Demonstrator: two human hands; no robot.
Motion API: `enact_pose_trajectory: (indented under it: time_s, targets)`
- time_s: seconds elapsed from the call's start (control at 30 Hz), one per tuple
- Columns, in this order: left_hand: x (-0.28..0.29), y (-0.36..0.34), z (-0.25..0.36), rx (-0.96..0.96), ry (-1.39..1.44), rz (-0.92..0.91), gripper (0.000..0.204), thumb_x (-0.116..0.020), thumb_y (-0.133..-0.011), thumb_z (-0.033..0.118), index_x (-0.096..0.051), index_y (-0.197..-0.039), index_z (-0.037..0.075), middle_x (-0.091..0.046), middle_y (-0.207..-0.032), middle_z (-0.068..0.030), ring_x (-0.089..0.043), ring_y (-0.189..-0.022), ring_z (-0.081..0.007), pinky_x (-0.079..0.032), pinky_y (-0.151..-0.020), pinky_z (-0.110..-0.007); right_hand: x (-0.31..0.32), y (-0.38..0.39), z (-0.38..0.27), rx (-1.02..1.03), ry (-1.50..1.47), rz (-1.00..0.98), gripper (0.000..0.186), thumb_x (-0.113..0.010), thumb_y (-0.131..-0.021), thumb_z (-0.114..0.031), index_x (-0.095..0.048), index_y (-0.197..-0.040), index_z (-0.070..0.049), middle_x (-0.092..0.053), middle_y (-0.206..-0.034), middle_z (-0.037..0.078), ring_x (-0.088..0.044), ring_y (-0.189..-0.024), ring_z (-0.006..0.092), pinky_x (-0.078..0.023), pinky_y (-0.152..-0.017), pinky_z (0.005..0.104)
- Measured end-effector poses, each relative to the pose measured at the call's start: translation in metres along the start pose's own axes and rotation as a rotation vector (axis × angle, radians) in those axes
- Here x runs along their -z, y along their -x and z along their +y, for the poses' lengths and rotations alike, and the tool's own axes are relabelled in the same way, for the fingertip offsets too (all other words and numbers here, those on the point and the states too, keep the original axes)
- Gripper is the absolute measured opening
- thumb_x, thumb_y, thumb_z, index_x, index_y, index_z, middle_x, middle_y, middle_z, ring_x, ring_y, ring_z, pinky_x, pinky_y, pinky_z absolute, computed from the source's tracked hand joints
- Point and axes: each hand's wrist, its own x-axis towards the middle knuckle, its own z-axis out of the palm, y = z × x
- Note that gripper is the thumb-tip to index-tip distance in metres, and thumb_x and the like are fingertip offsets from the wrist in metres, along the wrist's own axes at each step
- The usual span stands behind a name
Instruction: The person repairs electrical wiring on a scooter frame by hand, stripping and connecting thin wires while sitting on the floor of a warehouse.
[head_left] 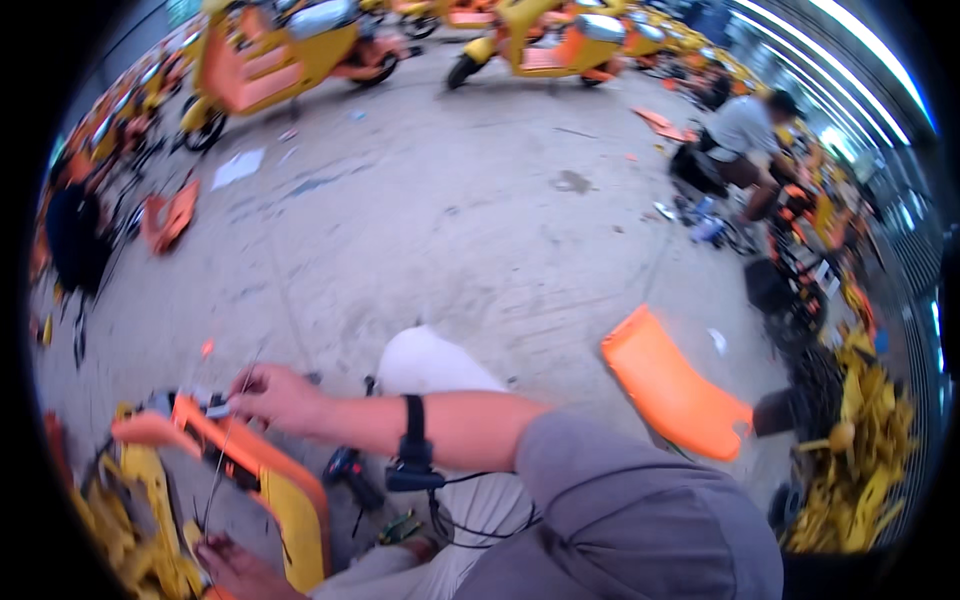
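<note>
An orange and yellow scooter body part (262, 470) stands at the lower left. My right hand (275, 396) reaches across to its top edge, with a grey sleeve and a black wrist strap (414, 440) on the arm. Its fingertips pinch a small grey piece (217, 408) on the orange edge. Thin wires (222, 460) run down from there. My left hand (232, 570) lies low at the foot of the yellow panel, partly cut off by the picture's edge. Its grip is hidden.
A black tool (350, 476) and a small green circuit board (400, 526) lie by my pale-trousered knee (430, 362). An orange panel (672, 386) lies on the concrete to the right, beside a heap of yellow parts (862, 480). A person (742, 130) crouches at the far right. Yellow scooters (290, 50) line the back.
</note>
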Motion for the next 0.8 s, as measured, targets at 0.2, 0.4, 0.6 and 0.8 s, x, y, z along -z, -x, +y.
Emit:
enact_pose_trajectory:
  time_s: [0.2, 0.4, 0.6, 0.8]
  targets:
    - [-0.013, -0.011, -0.005, 0.467, 0.145, 0.110, 0.029, -0.060, -0.094, 0.033, -0.058, -0.102, 0.005, -0.062, -0.090, -0.0045, -0.057, -0.074, -0.0111, -0.048, -0.060, -0.024, 0.019, 0.016, -0.022, 0.088, -0.082, 0.029, 0.014, -0.062, -0.089, -0.008, -0.056, -0.101, -0.004, -0.061, -0.083, 0.003, -0.058, -0.070, 0.0084, -0.045, -0.055, 0.0209]
    - [-0.078, 0.020, -0.010, -0.330, -1.075, -0.336, 0.047, -0.044, -0.100, 0.033, -0.058, -0.111, -0.011, -0.059, -0.104, -0.0264, -0.058, -0.091, -0.0398, -0.049, -0.082, -0.044, 0.051, 0.026, -0.032, 0.079, -0.128, 0.146, 0.018, -0.064, -0.090, -0.016, -0.057, -0.102, -0.006, -0.061, -0.086, 0.002, -0.058, -0.073, 0.0078, -0.045, -0.054, 0.0201]
    - [-0.120, 0.029, 0.023, -0.172, -0.990, -0.211, 0.035, -0.049, -0.097, 0.019, -0.056, -0.113, -0.011, -0.058, -0.107, -0.0269, -0.055, -0.100, -0.0399, -0.045, -0.089, -0.041, 0.041, 0.022, -0.043, 0.031, -0.196, 0.086, 0.015, -0.062, -0.091, -0.022, -0.056, -0.099, -0.011, -0.061, -0.087, -0.002, -0.057, -0.073, 0.0089, -0.042, -0.057, 0.0247]
    - [-0.150, 0.049, 0.031, 0.106, -0.553, 0.146, 0.029, -0.056, -0.094, 0.013, -0.054, -0.116, -0.007, -0.059, -0.107, -0.0203, -0.057, -0.097, -0.0282, -0.048, -0.084, -0.036, 0.038, 0.034, -0.044, 0.052, -0.123, 0.068, 0.015, -0.061, -0.092, -0.022, -0.058, -0.099, -0.008, -0.061, -0.084, -0.001, -0.056, -0.071, 0.0077, -0.043, -0.053, 0.0226]
